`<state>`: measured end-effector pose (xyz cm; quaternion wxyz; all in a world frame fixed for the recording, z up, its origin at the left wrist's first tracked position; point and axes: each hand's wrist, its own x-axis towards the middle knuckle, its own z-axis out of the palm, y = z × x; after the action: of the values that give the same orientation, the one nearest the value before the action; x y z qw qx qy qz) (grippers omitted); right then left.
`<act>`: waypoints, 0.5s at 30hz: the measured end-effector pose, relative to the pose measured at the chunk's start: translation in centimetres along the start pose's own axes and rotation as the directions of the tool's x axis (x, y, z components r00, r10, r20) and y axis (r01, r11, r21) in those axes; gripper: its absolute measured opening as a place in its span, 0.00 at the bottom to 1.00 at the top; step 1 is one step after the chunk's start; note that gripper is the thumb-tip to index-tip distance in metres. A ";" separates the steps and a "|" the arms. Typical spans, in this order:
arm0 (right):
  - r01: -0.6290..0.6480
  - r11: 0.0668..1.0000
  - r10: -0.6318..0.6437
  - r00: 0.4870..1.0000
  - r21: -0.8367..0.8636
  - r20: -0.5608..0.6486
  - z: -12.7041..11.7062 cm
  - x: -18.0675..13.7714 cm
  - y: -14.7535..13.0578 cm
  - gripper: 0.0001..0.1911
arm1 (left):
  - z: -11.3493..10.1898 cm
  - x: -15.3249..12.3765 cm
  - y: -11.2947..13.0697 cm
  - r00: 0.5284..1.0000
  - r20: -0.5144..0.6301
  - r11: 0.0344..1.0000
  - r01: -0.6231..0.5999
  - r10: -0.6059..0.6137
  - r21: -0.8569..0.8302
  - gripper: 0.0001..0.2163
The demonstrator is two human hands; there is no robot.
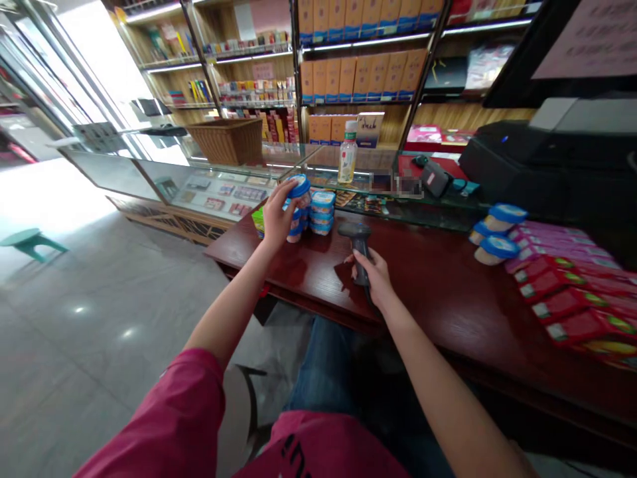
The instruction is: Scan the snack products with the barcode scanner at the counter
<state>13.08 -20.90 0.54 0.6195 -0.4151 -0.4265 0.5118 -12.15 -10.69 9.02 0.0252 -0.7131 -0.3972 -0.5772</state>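
My left hand (279, 216) is closed round a small blue-lidded tub (300, 188) on top of a stack of such tubs (321, 211) at the far left of the dark red counter (438, 285). My right hand (377, 277) grips the handle of a black barcode scanner (357, 240), whose head points toward the tubs. Two stacks of tubs stand side by side, and part of the nearer stack is hidden behind my left hand.
Three blue-lidded cups (495, 236) lie on their sides at the right, beside rows of red and pink packets (567, 299). A drink bottle (347, 153) and a wicker basket (226, 139) stand on the glass display case. A black till (542, 159) sits far right; a green stool (27, 242) stands on the floor.
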 end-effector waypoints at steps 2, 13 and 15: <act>-0.005 1.000 0.005 1.000 -0.005 0.028 0.8 0.1 0.3 0.25 | -1.3 0.9 -1.5 1.000 0.011 1.000 0.015 -0.015 0.027 0.18; -0.007 1.000 0.011 0.987 -0.023 0.159 -0.1 -0.1 0.4 0.19 | -1.9 0.6 -4.1 0.985 0.169 0.997 0.027 -0.038 0.066 0.20; 0.004 1.000 -0.002 0.984 -0.013 0.180 -0.3 0.0 0.4 0.18 | -2.0 0.6 -4.3 0.978 0.206 0.997 0.013 -0.028 0.073 0.20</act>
<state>13.24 -20.90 0.04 0.5765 -0.3705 -0.4847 0.5435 -16.33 -8.47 8.36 0.0030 -0.7637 -0.4255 -0.4855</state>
